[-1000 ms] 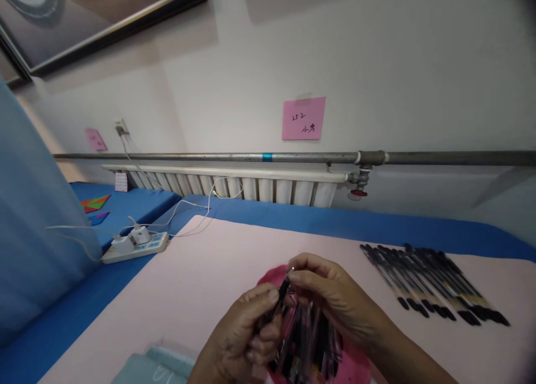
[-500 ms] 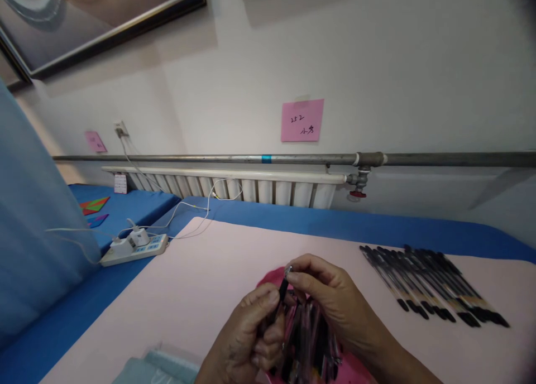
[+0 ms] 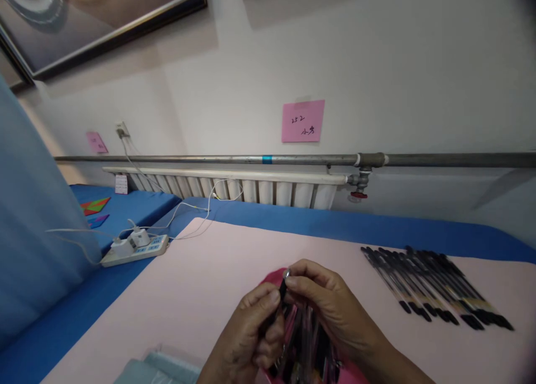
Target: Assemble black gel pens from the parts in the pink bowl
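Observation:
My left hand [image 3: 255,325] is closed around a slim black pen [image 3: 283,289] that points up and away from me. At its top end the thumb and forefinger of my right hand [image 3: 330,300] pinch a small shiny silvery part [image 3: 287,273]; I cannot make out what it is. Just below both hands stands a pink container [image 3: 274,276] filled with several pens [image 3: 304,339], partly hidden by my hands. To the right, several clear pens with black caps [image 3: 435,286] lie side by side in a slanting row on the pink sheet.
A pale pink sheet [image 3: 234,244] covers much of the blue table [image 3: 355,219]. Grey-green folded packets [image 3: 157,370] lie at the front left. A power strip [image 3: 138,250] with plugs and white cables sits at the left. Behind are a radiator [image 3: 285,191] and a pipe [image 3: 201,159].
Both hands stay almost in place around the pen. My right fingers have shifted slightly down and left at its silvery end, and the whole view has moved a little.

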Tool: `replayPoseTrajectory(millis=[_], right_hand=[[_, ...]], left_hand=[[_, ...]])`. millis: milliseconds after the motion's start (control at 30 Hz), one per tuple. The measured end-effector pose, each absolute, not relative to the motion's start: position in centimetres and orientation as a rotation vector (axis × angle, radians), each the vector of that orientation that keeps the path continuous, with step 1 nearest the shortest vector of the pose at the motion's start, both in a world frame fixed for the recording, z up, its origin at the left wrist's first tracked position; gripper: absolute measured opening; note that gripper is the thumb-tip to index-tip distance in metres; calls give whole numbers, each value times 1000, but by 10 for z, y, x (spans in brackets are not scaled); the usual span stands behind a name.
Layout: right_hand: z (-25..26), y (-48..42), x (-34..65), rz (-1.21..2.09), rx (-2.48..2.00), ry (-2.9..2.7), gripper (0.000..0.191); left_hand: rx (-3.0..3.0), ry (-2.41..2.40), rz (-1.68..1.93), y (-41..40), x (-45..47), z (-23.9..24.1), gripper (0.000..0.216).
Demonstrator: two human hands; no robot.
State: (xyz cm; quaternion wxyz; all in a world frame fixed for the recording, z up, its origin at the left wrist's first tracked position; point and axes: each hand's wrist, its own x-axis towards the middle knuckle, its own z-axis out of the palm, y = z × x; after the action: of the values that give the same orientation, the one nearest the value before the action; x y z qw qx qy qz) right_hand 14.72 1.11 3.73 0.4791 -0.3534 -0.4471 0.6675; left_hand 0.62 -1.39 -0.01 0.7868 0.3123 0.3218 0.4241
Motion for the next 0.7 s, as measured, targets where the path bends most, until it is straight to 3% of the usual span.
replayPoseTrajectory(millis=[233, 433, 600, 700], right_hand=[[39, 8, 143, 1513, -937, -1063, 12], [41, 13, 151, 1640, -861, -1150, 14], [32, 15, 151, 1561, -878, -1123, 13], [30, 13, 149, 1662, -852, -1106, 31]], left_hand=[[759, 828, 1059, -12, 14, 1, 33], [764, 760, 963, -14, 12, 1, 29], [762, 780, 984, -14, 20, -6, 37], [760, 816, 997, -13, 21, -4, 41]])
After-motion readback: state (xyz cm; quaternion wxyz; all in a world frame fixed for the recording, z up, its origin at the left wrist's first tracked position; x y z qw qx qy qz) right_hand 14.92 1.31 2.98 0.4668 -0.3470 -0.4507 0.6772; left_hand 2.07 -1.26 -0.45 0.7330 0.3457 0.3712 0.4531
